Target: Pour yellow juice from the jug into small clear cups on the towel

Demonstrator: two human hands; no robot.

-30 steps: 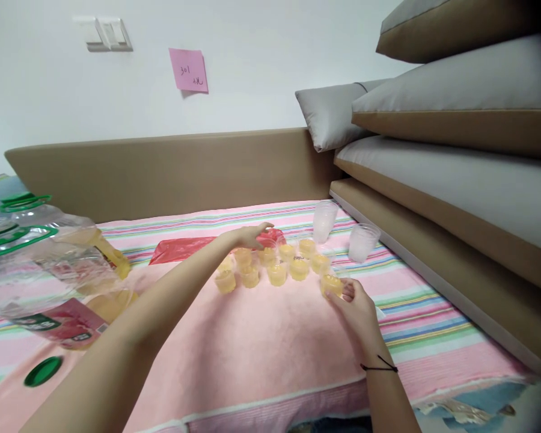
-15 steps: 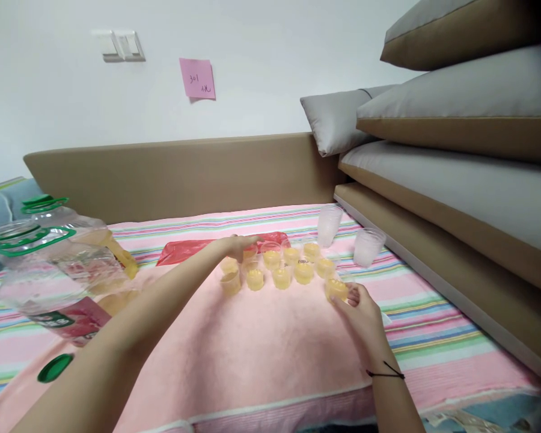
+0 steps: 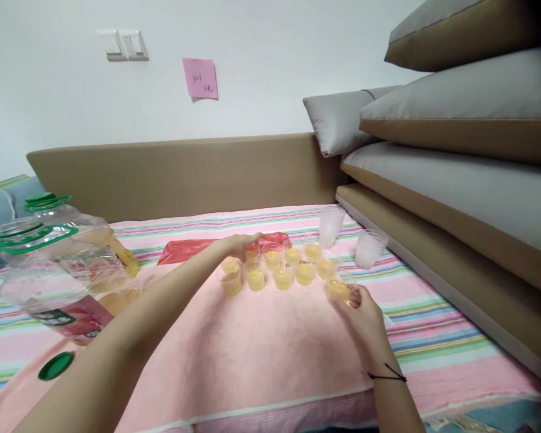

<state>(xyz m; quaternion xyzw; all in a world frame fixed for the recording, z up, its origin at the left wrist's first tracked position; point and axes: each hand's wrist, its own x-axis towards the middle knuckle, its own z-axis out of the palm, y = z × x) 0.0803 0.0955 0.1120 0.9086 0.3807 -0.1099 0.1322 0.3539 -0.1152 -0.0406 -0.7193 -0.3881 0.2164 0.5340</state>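
My right hand (image 3: 359, 305) is closed around the side of a clear plastic cup (image 3: 338, 291) of yellow drink at the right end of the group. My left hand (image 3: 243, 245) reaches to the back left, its fingers curved about another clear cup (image 3: 253, 252); some of its fingers are hidden. Between my hands stand several similar cups in loose rows, among them a front-left cup (image 3: 231, 282) and a front-middle cup (image 3: 282, 278). All these cups hold shallow yellow liquid and stand upright on a pink cloth (image 3: 252, 349).
Two large juice bottles with green handles stand at left, the nearer bottle (image 3: 22, 282) uncapped. A green cap (image 3: 56, 365) lies near my left forearm. Stacked clear cups (image 3: 331, 225) and another stack (image 3: 370, 248) stand back right. A red plastic bag (image 3: 184, 251) lies behind; cushions (image 3: 460, 174) rise at right.
The view has shifted very slightly. Both hands and the cups stay in practically the same places.
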